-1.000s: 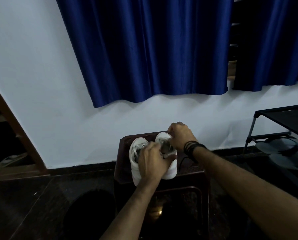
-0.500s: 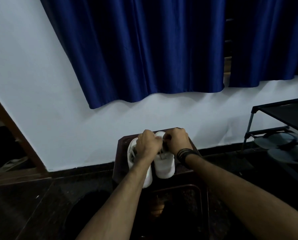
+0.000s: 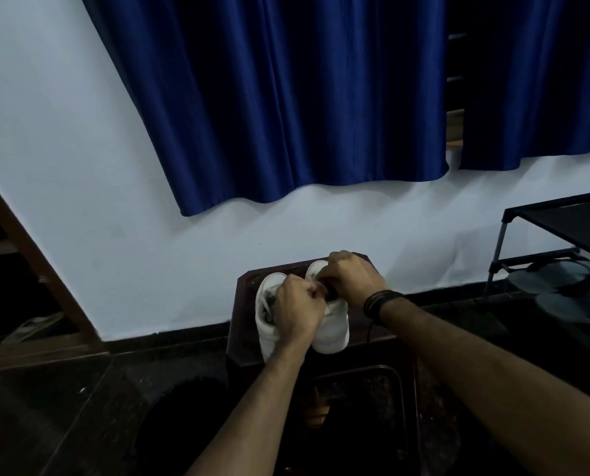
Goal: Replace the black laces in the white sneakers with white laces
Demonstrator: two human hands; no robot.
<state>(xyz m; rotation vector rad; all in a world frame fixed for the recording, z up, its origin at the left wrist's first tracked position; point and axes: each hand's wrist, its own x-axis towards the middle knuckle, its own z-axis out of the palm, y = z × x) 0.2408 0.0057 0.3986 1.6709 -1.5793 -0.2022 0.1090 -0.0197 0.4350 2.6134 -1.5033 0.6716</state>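
Two white sneakers stand side by side on a dark brown stool [image 3: 244, 304], heels toward me. The left sneaker [image 3: 268, 333] shows pale laces over its opening. The right sneaker [image 3: 333, 333] is largely covered by both hands. My left hand [image 3: 298, 312] is closed in a fist over the gap between the shoes, fingers pinched at the right shoe's lacing. My right hand [image 3: 353, 281], with dark bands on the wrist, is closed over the front of the right sneaker. The lace in the fingers is hidden. A thin black lace [image 3: 369, 333] hangs off the stool at the right.
White wall and a blue curtain [image 3: 286, 115] lie behind the stool. A black shoe rack [image 3: 558, 231] with grey sandals [image 3: 568, 293] stands at the right. A brown wooden frame [image 3: 29, 255] is at the left. The floor is dark stone.
My left hand moved up from the heels to the right sneaker's lacing and met my right hand. The view tilted slightly; the shoes stayed on the stool.
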